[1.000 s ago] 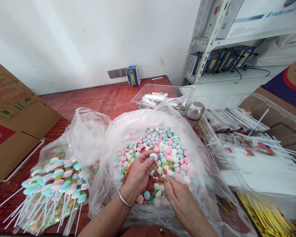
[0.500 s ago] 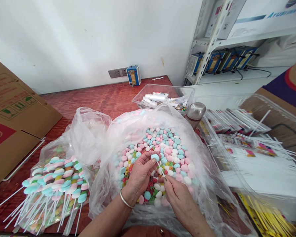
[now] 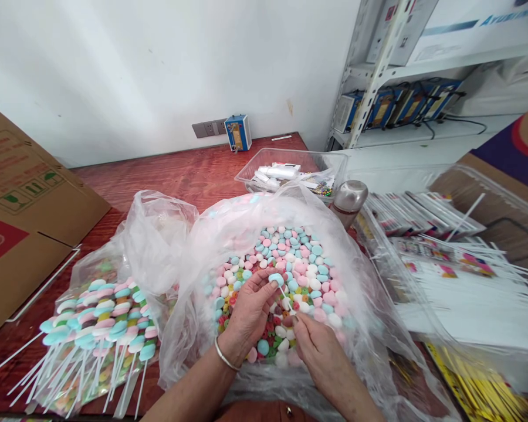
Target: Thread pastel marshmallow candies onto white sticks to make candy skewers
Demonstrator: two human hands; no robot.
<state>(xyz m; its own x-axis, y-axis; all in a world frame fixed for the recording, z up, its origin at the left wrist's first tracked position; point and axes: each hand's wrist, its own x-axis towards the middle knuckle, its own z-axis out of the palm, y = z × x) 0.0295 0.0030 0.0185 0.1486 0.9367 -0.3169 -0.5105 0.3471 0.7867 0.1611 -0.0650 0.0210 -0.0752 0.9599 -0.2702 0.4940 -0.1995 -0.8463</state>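
against white wall (image 3: 158, 64); reddish table (image 3: 171, 176)

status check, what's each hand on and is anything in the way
Left hand: pinching blue candy. Right hand: gripping white stick, its far end at the candy. Plastic bag around the work, not covering either hand.

Candies (image 3: 299, 267) part-hidden under cloudy bag (image 3: 356, 328), carton (image 3: 35, 234) cut off left, lettering (image 3: 508, 17) blurred
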